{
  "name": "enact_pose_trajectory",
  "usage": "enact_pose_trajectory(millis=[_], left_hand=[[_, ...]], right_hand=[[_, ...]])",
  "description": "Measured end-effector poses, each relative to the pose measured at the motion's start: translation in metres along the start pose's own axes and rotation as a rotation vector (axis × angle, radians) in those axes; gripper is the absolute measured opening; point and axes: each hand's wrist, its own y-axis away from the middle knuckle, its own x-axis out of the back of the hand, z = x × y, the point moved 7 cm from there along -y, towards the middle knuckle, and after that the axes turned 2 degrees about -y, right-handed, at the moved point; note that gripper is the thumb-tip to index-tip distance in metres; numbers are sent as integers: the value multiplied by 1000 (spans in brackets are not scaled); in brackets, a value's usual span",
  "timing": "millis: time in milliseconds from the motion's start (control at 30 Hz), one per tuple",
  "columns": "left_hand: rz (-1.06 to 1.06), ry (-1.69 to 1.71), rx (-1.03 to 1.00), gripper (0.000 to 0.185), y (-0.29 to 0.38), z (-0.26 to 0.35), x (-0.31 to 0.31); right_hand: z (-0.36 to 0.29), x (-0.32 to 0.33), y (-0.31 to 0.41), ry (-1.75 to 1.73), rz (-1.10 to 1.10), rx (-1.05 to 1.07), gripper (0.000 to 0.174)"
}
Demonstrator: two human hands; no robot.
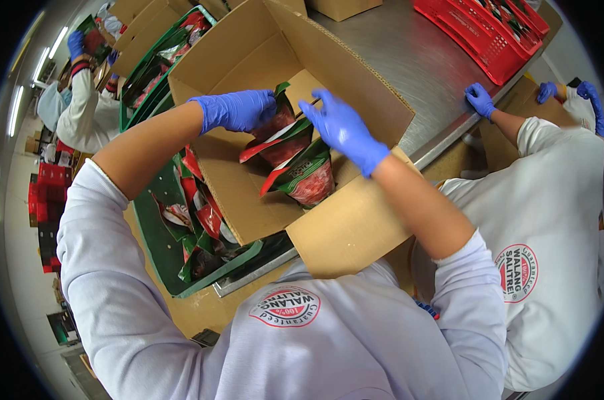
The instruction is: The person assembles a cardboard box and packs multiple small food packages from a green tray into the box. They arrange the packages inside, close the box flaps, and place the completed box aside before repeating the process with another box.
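An open cardboard box [252,200] stands in front of me with its flaps spread. Several green and red plastic food packs [309,182] are lined up upright inside it. My left hand [242,110], in a blue glove, grips the top edge of the rearmost pack [278,120], its fingertips partly hidden. On the other side of the row, my right hand [339,122], gloved the same way, is over the box with its fingers spread; its thumb and forefinger are near the packs' upper edges, and nothing is plainly held in it.
A green crate [154,250] of similar packs lies left of the box, and another green crate [124,112] stands beyond. A red crate [487,45] sits on the steel table [407,55]. A co-worker's gloved hand [479,100] rests at the table edge, right.
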Motion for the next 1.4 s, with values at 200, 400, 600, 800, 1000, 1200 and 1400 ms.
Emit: enact_pose_trajectory(millis=[200,400,600,800,1000,1200,1400], left_hand=[[40,-55,-26,20,18,16,-4],[129,246,96,22,58,30,12],[607,240,266,22,206,-13,46],[242,-64,276,40,291,-18,-96],[26,133,271,41,293,-24,-199],[279,-35,169,36,307,-12,-194],[278,-93,230,23,271,-35,-218]], right_hand=[[-45,-19,-94,127,-159,298,76],[-29,-62,-89,-11,-677,-95,63],[-24,-57,-74,50,-736,-58,54],[-33,-57,-65,69,-698,-39,47],[-41,-56,-61,80,-689,-71,45],[-43,-57,-57,94,-675,-126,47],[-45,-57,-56,100,-677,-134,47]])
